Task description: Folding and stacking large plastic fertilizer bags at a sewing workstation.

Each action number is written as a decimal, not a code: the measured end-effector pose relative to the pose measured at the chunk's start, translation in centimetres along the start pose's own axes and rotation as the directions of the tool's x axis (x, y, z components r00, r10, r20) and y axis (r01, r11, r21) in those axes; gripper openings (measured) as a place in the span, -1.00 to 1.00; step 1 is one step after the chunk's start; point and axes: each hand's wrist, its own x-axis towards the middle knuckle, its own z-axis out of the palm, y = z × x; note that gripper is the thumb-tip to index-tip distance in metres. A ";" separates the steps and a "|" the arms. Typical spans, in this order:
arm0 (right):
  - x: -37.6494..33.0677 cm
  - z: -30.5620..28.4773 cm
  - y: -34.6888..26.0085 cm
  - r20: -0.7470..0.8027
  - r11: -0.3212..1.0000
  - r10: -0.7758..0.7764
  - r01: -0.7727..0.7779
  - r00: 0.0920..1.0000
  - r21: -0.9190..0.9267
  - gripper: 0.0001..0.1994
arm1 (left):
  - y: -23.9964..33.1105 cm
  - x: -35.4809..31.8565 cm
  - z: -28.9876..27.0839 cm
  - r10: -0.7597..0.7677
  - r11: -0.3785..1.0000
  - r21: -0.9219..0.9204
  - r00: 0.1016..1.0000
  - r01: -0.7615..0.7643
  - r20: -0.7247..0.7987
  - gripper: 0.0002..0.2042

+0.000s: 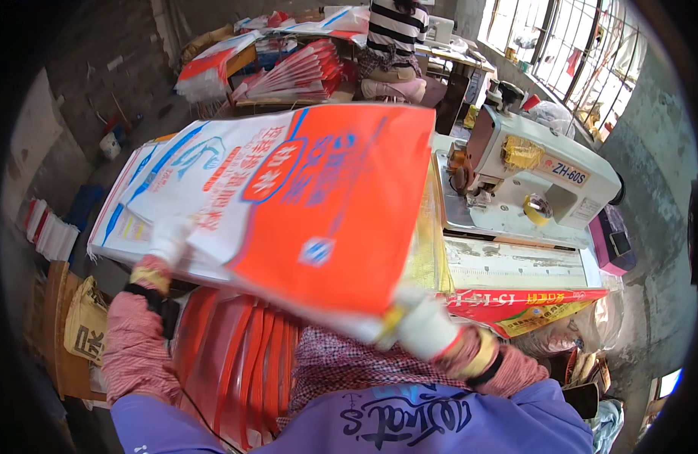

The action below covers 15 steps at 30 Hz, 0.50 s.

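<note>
A flat woven sack [330, 212], orange-red with a white end and blue and red print, spreads across the middle in front of me. My right hand [425, 325], in a white glove, grips its near right corner. At the sack's near left edge, on the white part, is my left hand [171, 238], also gloved in white; blur hides how its fingers lie. Under the sack's left end, more white printed sacks [110, 219] lie on the table. Below its near edge hang several red sacks [235, 356], folded side by side close to my lap.
To the right stands a white sewing machine [546, 163] on its bed, with a ruled strip [515, 265] in front. A person [394, 45] in a striped top sits at the back. Beside them is a pile of red and white sacks [296, 72]. A wooden board [57, 325] stands at left.
</note>
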 end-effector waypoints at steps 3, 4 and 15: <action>0.7 -1.4 -5.6 0.712 0.805 -0.386 -0.163 0.587 0.571 -0.77 | -7.3 -6.8 8.6 -0.426 0.607 -0.757 0.903 0.242 -0.053 -0.79; 1.1 -2.2 -5.0 0.549 0.752 -0.544 0.079 0.635 0.654 -0.79 | -7.2 -8.4 7.9 -0.509 0.087 -0.958 0.839 0.272 0.192 -0.79; 15.9 -9.4 8.6 0.344 0.992 0.102 -0.123 0.933 0.040 -0.62 | 19.5 -22.9 -8.4 -0.257 -0.791 -0.595 0.804 0.144 0.537 -0.54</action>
